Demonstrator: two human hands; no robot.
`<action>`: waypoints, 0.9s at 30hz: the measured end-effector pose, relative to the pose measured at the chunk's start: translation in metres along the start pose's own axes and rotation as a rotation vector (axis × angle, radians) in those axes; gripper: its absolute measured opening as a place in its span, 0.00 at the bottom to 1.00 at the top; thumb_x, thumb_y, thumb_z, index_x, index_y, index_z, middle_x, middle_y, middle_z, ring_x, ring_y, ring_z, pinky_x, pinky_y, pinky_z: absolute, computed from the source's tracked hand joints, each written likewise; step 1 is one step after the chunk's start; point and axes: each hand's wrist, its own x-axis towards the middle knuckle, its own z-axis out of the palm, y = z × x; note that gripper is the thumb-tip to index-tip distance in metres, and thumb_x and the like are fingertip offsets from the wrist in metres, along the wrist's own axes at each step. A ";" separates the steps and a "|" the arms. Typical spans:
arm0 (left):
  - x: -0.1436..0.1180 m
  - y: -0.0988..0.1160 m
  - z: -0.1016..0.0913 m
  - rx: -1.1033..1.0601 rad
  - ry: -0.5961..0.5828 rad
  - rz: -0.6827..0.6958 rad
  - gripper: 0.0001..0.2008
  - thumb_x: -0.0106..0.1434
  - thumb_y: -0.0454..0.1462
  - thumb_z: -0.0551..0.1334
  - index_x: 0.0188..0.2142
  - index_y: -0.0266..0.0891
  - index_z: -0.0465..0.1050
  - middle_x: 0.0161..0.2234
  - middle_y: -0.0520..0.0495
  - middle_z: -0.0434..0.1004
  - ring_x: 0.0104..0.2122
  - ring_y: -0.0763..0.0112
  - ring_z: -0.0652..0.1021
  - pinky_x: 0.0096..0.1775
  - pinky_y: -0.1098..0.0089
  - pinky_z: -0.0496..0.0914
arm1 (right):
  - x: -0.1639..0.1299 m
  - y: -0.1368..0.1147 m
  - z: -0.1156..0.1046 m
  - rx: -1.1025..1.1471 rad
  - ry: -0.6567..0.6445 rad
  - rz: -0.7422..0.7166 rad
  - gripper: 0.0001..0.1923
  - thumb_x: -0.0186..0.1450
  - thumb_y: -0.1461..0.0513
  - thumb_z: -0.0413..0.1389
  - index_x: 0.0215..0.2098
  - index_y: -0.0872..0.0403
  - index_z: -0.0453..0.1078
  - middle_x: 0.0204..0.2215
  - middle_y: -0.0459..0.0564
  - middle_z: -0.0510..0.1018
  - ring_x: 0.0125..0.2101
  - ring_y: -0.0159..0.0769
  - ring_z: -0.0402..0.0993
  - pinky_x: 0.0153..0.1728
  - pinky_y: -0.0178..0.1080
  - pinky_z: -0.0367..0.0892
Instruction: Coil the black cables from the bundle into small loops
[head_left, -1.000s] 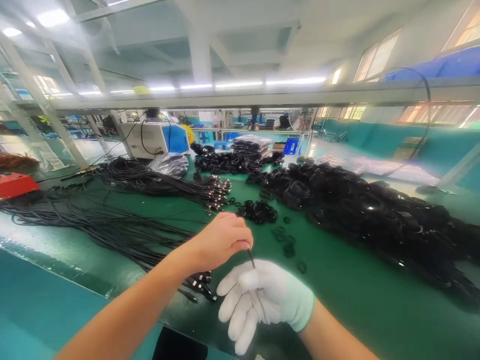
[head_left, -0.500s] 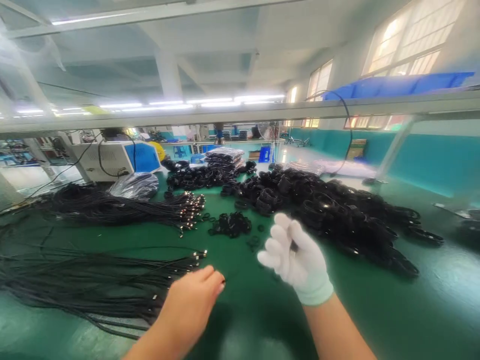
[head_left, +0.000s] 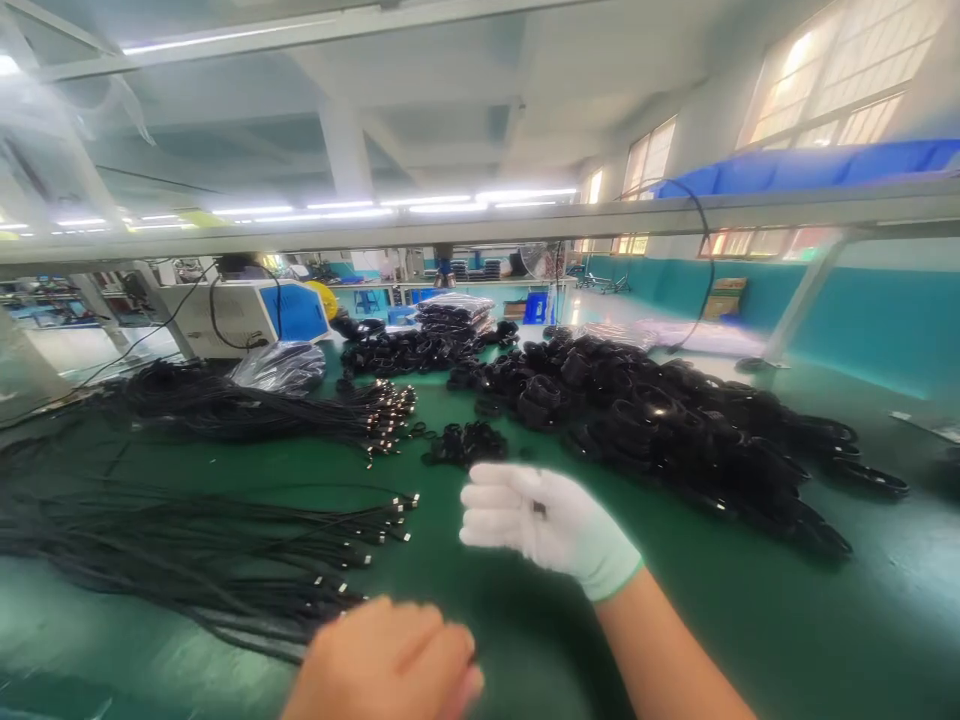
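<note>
Cables (head_left: 187, 545) lie spread along the left side of the table (head_left: 750, 620), their metal tips (head_left: 416, 499) turned toward its middle, probably so that I can pick one up by the end without reaching far. A second bundle (head_left: 217, 405) lies behind them, nearer the far edge, pointing the same way. Between that bundle and the heap of coils (head_left: 645, 400) stretching toward the right edge sits a small black pile (head_left: 469, 442), I suppose within easy reach. My gloved right hand (head_left: 551, 525) is just in front of it, fingers straight and together, pointing left; something small and black (head_left: 538, 508) shows against it, gripped or merely resting, I can't tell. My bare left hand (head_left: 390, 660) is low toward the near edge, knuckles up, fingers curled and blurred; I can't tell whether it grasps anything.
</note>
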 end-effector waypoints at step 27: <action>-0.001 -0.018 0.022 -0.064 -0.124 -0.022 0.12 0.64 0.34 0.52 0.25 0.40 0.68 0.22 0.52 0.69 0.20 0.71 0.66 0.26 0.69 0.55 | 0.013 0.038 0.018 0.065 0.015 0.039 0.07 0.63 0.61 0.55 0.35 0.59 0.67 0.28 0.48 0.72 0.26 0.29 0.68 0.34 0.39 0.64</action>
